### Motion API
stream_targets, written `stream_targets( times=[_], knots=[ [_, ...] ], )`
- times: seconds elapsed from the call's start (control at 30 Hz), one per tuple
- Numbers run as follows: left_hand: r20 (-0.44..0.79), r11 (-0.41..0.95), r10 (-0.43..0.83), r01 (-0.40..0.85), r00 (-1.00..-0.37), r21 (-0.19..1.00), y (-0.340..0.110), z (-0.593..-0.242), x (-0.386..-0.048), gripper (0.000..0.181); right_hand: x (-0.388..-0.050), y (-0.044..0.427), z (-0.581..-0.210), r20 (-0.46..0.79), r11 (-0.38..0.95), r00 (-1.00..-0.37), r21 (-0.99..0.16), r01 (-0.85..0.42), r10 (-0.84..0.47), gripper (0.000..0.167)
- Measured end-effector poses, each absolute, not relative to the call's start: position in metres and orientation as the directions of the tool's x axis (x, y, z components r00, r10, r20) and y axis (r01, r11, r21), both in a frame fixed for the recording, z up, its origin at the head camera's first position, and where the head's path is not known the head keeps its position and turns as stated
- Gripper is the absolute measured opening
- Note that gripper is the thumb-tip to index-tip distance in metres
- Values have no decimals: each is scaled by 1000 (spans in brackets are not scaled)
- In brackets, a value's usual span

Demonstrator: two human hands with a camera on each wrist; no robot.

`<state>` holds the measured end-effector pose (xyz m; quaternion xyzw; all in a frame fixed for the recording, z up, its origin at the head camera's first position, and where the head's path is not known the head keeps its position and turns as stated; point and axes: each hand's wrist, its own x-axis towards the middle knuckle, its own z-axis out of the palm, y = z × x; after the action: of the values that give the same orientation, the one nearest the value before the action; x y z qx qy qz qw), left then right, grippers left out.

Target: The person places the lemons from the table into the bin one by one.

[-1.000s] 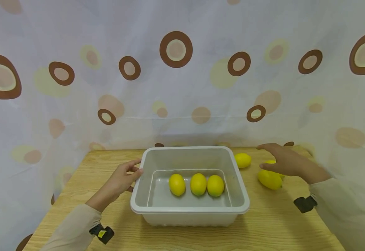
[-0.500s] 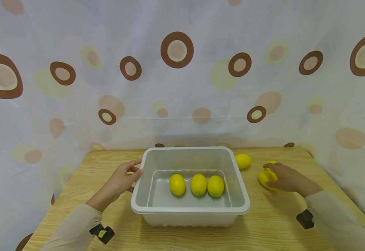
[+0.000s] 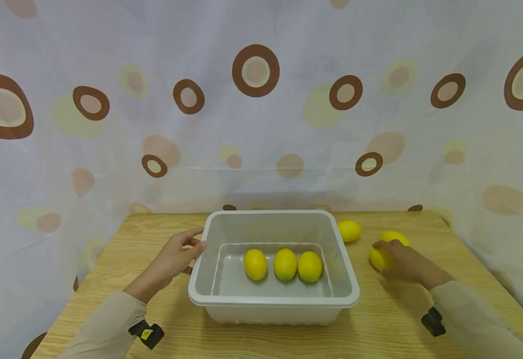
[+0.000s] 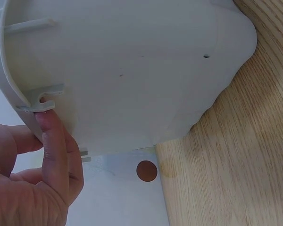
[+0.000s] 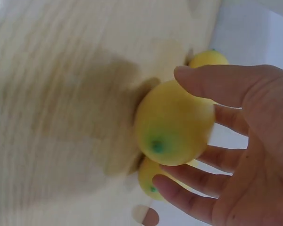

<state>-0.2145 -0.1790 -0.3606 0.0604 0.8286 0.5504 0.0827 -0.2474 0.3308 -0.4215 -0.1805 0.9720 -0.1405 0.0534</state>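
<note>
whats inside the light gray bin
Three yellow lemons lie on the floor of the light gray bin. The floor beneath them is covered, and the near rim hides the near wall's inner face.

No readable text, brands or numbers in any view. Closest candidates, placed relative to the bin (image 3: 273, 300):
- left of bin, toward the camera: black wrist unit (image 3: 153, 337) with a yellow patch (image 3: 146, 334). Could be a label, can't tell; too small to read.
- right of bin, toward the camera: second black wrist unit (image 3: 433, 321), small and soft, nothing legible.
- behind bin: curtain (image 3: 216, 127), printed rings and blobs, pattern only.
- on bin's outer wall, left wrist view: tiny dark specks (image 4: 206, 56), don't resolve into characters.
</note>
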Motion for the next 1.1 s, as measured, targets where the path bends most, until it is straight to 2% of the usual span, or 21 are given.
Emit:
stream_targets(
  times=[0.13, 0.83, 1.1],
  knots=[
    [-78, 383, 193, 2, -978, 924, -180, -361, -215, 53, -247, 326, -429, -78, 905, -936, -297, -306, -342, 63],
    [-77, 394, 193, 6, -978, 919, -180, -362, -216, 52, -248, 321, -434, -50, 914, -943, -268, -306, -330, 57],
    [-77, 403, 180, 2, -981, 915, -179, -362, -216, 52, -249, 325, -438, -48, 911, -944, -281, -302, -327, 63]
  ],
)
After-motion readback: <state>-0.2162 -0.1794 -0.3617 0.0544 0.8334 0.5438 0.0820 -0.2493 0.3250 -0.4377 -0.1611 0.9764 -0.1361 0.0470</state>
